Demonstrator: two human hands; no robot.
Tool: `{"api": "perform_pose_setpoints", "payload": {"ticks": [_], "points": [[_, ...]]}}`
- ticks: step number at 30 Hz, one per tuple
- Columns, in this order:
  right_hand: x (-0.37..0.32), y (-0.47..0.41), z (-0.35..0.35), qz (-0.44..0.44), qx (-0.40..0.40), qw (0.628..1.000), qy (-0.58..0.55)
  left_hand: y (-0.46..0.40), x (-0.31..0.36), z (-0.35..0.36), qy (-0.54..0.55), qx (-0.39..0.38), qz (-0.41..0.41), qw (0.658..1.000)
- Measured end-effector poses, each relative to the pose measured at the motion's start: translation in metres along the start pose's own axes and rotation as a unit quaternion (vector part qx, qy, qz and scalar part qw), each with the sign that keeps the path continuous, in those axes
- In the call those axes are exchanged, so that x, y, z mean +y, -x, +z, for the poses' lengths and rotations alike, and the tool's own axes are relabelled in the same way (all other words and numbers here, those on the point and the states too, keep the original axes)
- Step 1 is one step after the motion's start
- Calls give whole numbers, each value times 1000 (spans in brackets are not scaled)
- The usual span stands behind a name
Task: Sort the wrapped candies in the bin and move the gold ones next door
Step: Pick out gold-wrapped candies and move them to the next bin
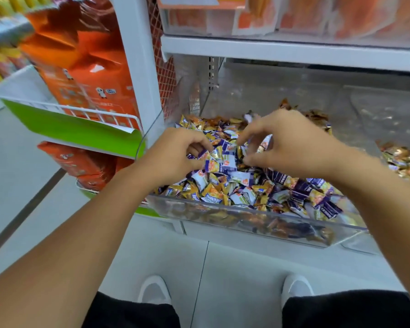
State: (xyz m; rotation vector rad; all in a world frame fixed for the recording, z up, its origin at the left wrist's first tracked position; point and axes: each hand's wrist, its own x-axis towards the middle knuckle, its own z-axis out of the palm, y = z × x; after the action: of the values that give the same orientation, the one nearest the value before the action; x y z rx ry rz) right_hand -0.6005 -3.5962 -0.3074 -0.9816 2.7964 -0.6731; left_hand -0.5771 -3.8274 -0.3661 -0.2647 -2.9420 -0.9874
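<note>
In the clear plastic bin (pixel 251 215) on the lower shelf of a shop rack, a heap of wrapped candies (pixel 246 185) lies mixed: purple-and-white wrappers and gold wrappers jumbled together across the front and middle. Both hands work in the pile. The left hand (pixel 175 155) has its fingers curled down into the candies, thumb and fingers closing around a purple-and-white piece (pixel 202 153) at the top of the heap. The right hand (pixel 286 143) hovers just beside it, fingers bent in a claw with the tips in the wrappers; whether it actually pinches a candy cannot be told.

Beyond a clear divider, on the right, the neighbouring compartment holds a smaller heap of gold candies (pixel 402 162). More gold and brown pieces (pixel 312 113) lie at the back of the first bin, behind the right hand.

To the left, orange snack bags (pixel 85 67) stand in a white wire rack (pixel 85 112) fronted by a green label strip (pixel 76 131). A white shelf (pixel 294 52) above carries orange packets. Below, white shoes (pixel 154 290) and black shorts (pixel 350 308) show over a pale tiled floor.
</note>
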Motion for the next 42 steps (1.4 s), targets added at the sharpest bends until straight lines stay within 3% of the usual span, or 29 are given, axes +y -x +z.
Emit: {"api": "perform_pose_setpoints", "payload": {"ticks": [2,4,6,10,12,16,19,22,27,33,36,40,42], "points": [[-17,5,11,-33,-125,987,-100,0,0,1,36,23,-4,999],[-29,6,25,-50,-218,973,-49,1,3,-3,30,42,-6,999],[-25,1,33,-60,-217,971,77,5,10,-13,-17,35,-5,999],[1,-5,23,31,-148,967,207,18,22,-35,-172,-91,-28,981],[10,-3,14,51,-118,973,190,20,25,-35,-209,-144,-59,965],[10,1,-3,3,-63,996,56,15,26,-24,-195,-216,-76,954],[3,10,-6,13,-175,984,34,7,22,-19,-188,-234,-56,952],[-2,15,8,41,-260,959,105,1,19,-11,-187,-212,-34,959],[5,1,25,22,-203,966,162,-4,9,-1,-148,-138,-10,979],[19,-17,29,35,-3,987,154,-6,4,6,-64,25,-8,998],[23,-24,31,53,82,987,127,-8,2,6,46,90,-37,994],[19,-13,11,28,142,988,57,-3,13,1,48,58,5,997],[14,-1,-1,34,107,992,50,2,18,-4,6,19,18,1000]]}}
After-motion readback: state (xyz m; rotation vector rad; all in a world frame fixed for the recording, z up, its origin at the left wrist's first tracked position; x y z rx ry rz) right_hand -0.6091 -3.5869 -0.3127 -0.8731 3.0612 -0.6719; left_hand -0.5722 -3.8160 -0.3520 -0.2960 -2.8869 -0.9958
